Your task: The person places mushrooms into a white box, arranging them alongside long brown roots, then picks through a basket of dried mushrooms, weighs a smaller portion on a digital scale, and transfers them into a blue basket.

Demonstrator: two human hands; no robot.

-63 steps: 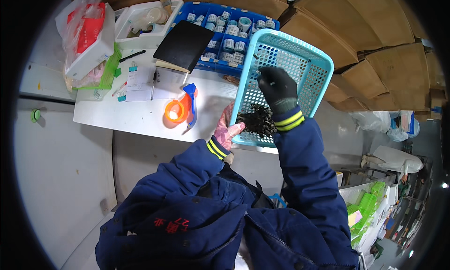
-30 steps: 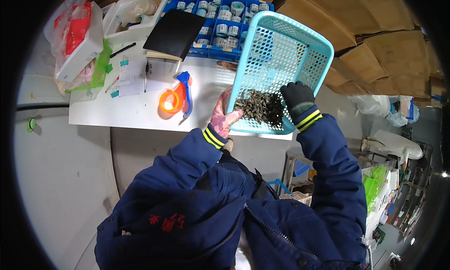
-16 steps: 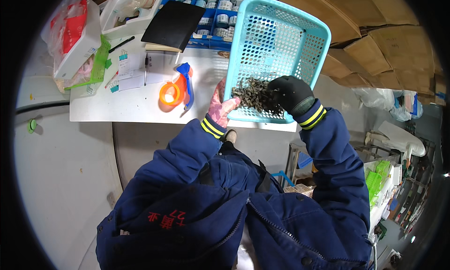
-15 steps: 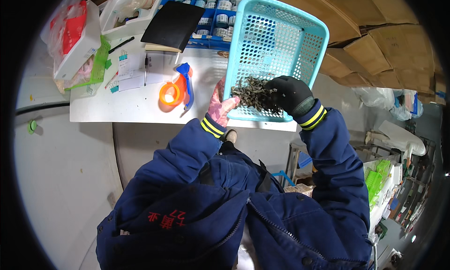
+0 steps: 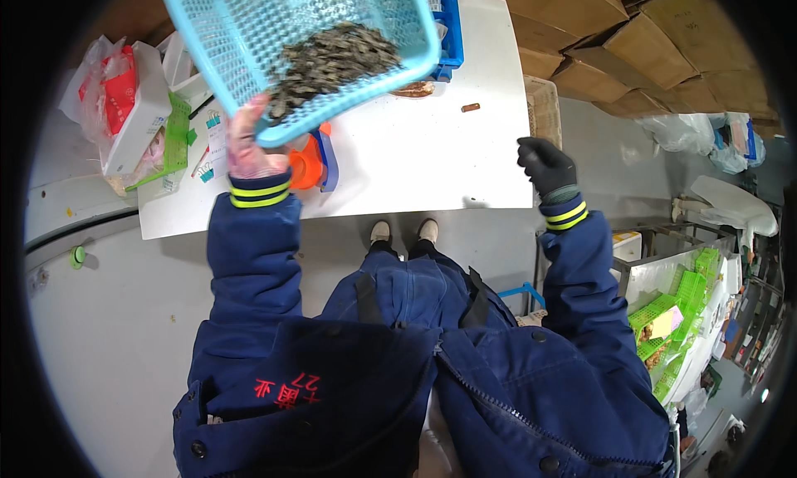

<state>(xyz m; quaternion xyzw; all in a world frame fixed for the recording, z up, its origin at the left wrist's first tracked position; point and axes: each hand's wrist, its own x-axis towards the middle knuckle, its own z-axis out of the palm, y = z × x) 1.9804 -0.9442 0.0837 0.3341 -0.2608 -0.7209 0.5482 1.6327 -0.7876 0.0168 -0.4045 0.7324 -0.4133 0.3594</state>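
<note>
A light-blue perforated plastic basket (image 5: pixel 353 101) is tilted over the left part of the white table. Dark, dried, strip-like pieces (image 5: pixel 336 63) are heaped in its near part; I cannot make out their exact kind. My left hand (image 5: pixel 256 142), in a pinkish patterned glove, grips the basket's near-left corner. Apart from the basket, my right hand (image 5: pixel 548 169) in a black glove hovers at the table's right edge. Its fingers are loosely bent and a little apart, with nothing seen between them. A beige basket (image 5: pixel 544 117) stands just beyond it.
An orange ring-shaped thing (image 5: pixel 305 167) with a blue part lies under the basket's near corner. A small brown piece (image 5: pixel 471 108) rests on the white table (image 5: pixel 415 158). The blue compartment box (image 5: pixel 449 34) is partly hidden. Cardboard boxes (image 5: pixel 664 46) line the far right.
The blue basket has swung to the left and away from me in my left hand. My right hand has left the dark pieces and moved right, out of the basket.
</note>
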